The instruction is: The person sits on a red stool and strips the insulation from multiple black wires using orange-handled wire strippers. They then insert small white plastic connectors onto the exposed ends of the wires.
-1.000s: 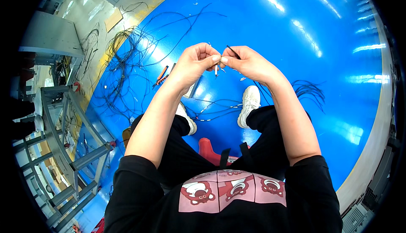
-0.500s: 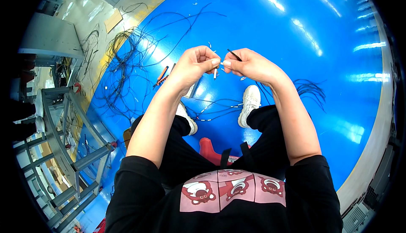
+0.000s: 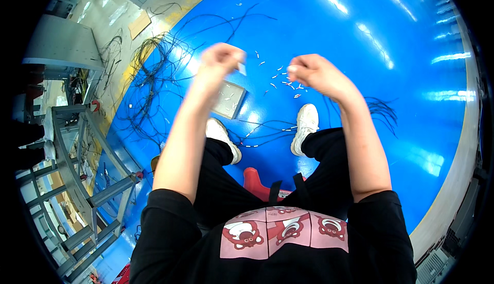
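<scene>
Smeared by motion, my left hand point(image 3: 220, 60) hangs over the floor with its fingers curled; a small white piece point(image 3: 242, 69) shows beside its fingertips, and whether it is held is unclear. My right hand point(image 3: 315, 73) is closed in a pinch, thumb against forefinger; what is in it, if anything, is hidden. Below and between the hands, several small white slender pieces point(image 3: 289, 84) lie scattered on the blue floor. Next to my left wrist, a shallow grey tray point(image 3: 237, 110) holds a few small white bits. Dark cables point(image 3: 332, 105) pass behind my right wrist.
A tangle of black cables point(image 3: 149, 73) spreads over the floor at left. More black cable ends point(image 3: 383, 110) fan out at right. Cables with white sleeves point(image 3: 267, 135) lie between my shoes point(image 3: 307, 124). A grey metal frame point(image 3: 77, 165) stands at far left.
My hands were together over a small white piece and a black cable; now they are apart. The left has moved up and left, the right slightly right. The orange-handled tool is now hidden.
</scene>
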`<state>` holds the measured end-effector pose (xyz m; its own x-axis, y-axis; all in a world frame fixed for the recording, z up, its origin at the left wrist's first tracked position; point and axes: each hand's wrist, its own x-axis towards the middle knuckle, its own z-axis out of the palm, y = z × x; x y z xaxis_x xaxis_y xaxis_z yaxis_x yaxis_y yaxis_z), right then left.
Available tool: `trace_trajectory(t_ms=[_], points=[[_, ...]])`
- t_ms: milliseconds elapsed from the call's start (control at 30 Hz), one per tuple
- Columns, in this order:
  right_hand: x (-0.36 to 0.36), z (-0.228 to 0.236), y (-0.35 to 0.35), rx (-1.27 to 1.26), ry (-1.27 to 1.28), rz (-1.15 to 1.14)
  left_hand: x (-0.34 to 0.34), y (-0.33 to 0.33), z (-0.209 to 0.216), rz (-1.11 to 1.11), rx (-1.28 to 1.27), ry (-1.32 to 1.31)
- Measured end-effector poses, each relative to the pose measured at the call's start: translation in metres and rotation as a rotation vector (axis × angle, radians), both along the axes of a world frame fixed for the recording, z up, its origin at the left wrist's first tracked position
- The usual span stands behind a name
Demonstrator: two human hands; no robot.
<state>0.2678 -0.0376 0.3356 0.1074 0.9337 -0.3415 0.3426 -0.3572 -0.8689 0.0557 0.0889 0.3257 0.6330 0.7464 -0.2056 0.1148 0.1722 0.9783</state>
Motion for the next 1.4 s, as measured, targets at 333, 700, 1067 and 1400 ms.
trace_trajectory(t_ms=[333, 700, 1067, 1400], points=[[-0.035, -0.002, 0.017, 0.109, 0.363, -0.35, 0.046, -0.03, -0.009, 0.161, 0.008, -0.22], [-0.041, -0.002, 0.002, -0.014, 0.232, -0.218, 0.037, -0.001, -0.03, 0.556, 0.216, -0.28], [-0.046, 0.009, 0.019, 0.083, 0.23, -0.228, -0.285, 0.049, -0.043, 0.86, 0.231, 0.265], [-0.018, -0.001, 0.011, 0.039, 0.171, -0.255, -0.456, -0.082, -0.083, 1.062, -0.124, 0.46]])
